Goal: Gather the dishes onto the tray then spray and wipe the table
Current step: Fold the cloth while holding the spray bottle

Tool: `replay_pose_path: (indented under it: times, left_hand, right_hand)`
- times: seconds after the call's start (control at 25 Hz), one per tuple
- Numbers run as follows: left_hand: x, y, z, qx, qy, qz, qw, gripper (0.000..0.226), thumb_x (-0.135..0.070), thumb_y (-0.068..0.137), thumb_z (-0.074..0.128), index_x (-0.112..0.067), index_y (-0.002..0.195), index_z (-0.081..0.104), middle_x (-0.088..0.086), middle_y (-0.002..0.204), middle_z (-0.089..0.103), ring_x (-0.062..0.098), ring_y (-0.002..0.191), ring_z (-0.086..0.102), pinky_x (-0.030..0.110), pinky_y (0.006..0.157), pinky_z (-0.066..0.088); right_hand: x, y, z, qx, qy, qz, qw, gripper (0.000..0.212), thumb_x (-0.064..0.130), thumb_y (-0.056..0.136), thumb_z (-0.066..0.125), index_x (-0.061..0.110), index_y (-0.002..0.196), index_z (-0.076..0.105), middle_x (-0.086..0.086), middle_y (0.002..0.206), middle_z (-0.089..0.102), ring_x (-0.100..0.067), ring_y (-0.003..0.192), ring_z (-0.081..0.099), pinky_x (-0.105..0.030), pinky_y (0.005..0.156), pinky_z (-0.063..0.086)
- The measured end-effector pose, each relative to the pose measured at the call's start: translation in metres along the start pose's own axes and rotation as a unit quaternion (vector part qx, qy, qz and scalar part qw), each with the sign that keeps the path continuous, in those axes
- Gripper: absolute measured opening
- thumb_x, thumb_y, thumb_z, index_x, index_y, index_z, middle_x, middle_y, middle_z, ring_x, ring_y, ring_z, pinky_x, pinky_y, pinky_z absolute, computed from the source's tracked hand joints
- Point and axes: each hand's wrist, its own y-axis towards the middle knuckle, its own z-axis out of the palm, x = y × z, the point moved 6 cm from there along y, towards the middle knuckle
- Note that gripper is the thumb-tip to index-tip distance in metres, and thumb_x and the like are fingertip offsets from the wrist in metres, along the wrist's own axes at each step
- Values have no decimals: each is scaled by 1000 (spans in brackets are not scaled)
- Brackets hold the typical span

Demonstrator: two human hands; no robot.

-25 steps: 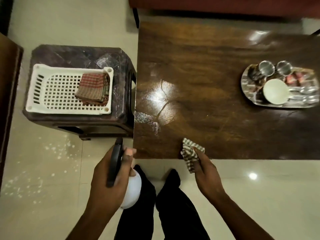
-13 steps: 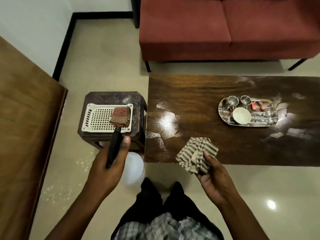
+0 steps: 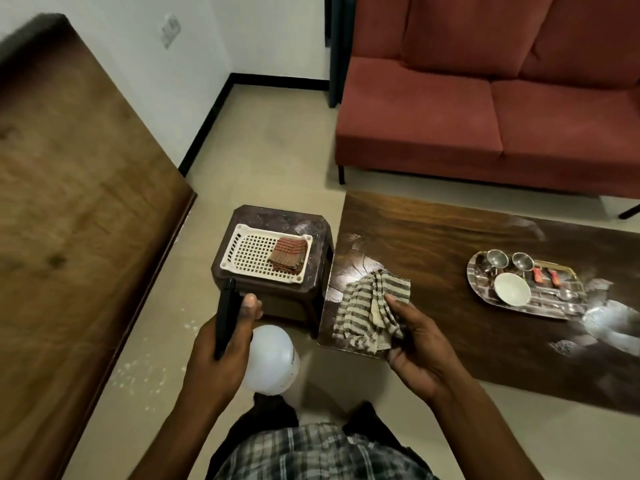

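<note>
My left hand (image 3: pixel 221 362) grips the bottle (image 3: pixel 272 362), its black head lying near-to-far, nozzle toward the stool (image 3: pixel 277 296), while my right hand (image 3: pixel 419 344) pinches the cloth (image 3: pixel 363 313).

Left hand (image 3: pixel 221 348) gripping spray bottle (image 3: pixel 270 360), right hand (image 3: pixel 415 344) holding striped cloth (image 3: pixel 367 306)

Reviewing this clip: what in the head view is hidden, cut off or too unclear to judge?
All head view.
Spray bottle: left hand covers its neck; label unreadable, blurred.
Striped cloth: right hand hides its underside.
Tray: cutlery too small to count; red items unidentifiable.
Table: right end cut off by frame edge; glare hides wetness.
</note>
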Motion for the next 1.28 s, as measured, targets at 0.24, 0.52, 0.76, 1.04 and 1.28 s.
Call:
replay_pose_path:
  times: [0.24, 0.52, 0.76, 1.04, 1.28]
  left_hand:
    - [15, 49, -78, -31, 11, 23, 999, 51, -75, 89, 63, -29, 99, 80, -14, 93, 80, 10, 101, 73, 41, 89, 56]
    - [42, 142, -155, 0, 71, 45, 996, 46, -82, 78, 63, -41, 89, 78, -12, 84, 79, 16, 85, 75, 58, 74, 65]
    - [47, 230, -130, 45, 95, 35, 994, 32, -67, 87, 75, -37, 97, 80, -6, 83, 78, 16, 72, 75, 55, 72, 66]
    - [61, 341, -44, 34, 73, 27, 996, 17, -44, 99, 73, -28, 106, 75, -2, 100, 79, 17, 78, 78, 38, 72, 64]
    - [89, 415, 6, 66, 102, 39, 992, 14, -50, 101, 67, -37, 108, 68, -12, 93, 77, 16, 83, 80, 38, 84, 62]
  right_hand:
    - [-60, 36, 60, -5, 7, 57, 998, 42, 10, 94, 65, -10, 130, 70, -32, 131, 71, -39, 105, 79, -55, 86, 67]
    - [-109, 105, 113, -80, -110, -10, 991, 40, -4, 88, 72, -2, 128, 70, -26, 117, 78, -34, 90, 81, -45, 66, 67]
    - [-111, 188, 117, -174, -137, -28, 975, 39, -5, 89, 72, 3, 128, 70, -24, 114, 79, -41, 96, 78, -45, 64, 66]
    - [-103, 318, 118, -176, -129, 11, 976, 41, -9, 89, 72, 0, 128, 68, -24, 117, 79, -44, 109, 76, -64, 90, 63]
    - [-120, 408, 106, -200, -196, 56, 958, 55, 0, 84, 79, 7, 136, 63, -14, 110, 83, -34, 95, 80, -38, 64, 57]
